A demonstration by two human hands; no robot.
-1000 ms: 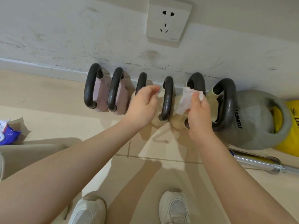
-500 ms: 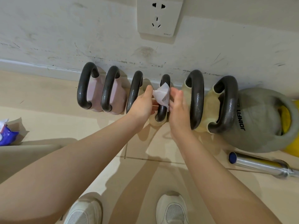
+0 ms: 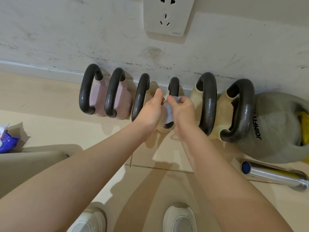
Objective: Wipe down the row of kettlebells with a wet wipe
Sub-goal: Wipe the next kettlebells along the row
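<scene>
Several kettlebells with dark handles stand in a row against the wall: two pink ones (image 3: 97,97), then cream ones (image 3: 194,96), then a big grey one (image 3: 277,124). A white wet wipe (image 3: 168,109) is wrapped over the handle of the fourth kettlebell (image 3: 173,86). My right hand (image 3: 184,113) pinches the wipe against that handle. My left hand (image 3: 150,109) rests on the left side of the same kettlebell, its fingers reaching past the handle and partly hidden. The bell's cream body is mostly covered by both hands.
A wall socket (image 3: 167,17) sits above the row. A yellow weight (image 3: 303,123) shows behind the grey kettlebell. A chrome bar (image 3: 274,174) lies on the floor at right. A blue and white wipe pack (image 3: 6,139) lies at far left. My white shoes (image 3: 179,218) stand below.
My right hand carried the wipe from the fifth kettlebell's handle leftward onto the fourth one's handle and has slid it down along it. My left hand stayed beside that kettlebell.
</scene>
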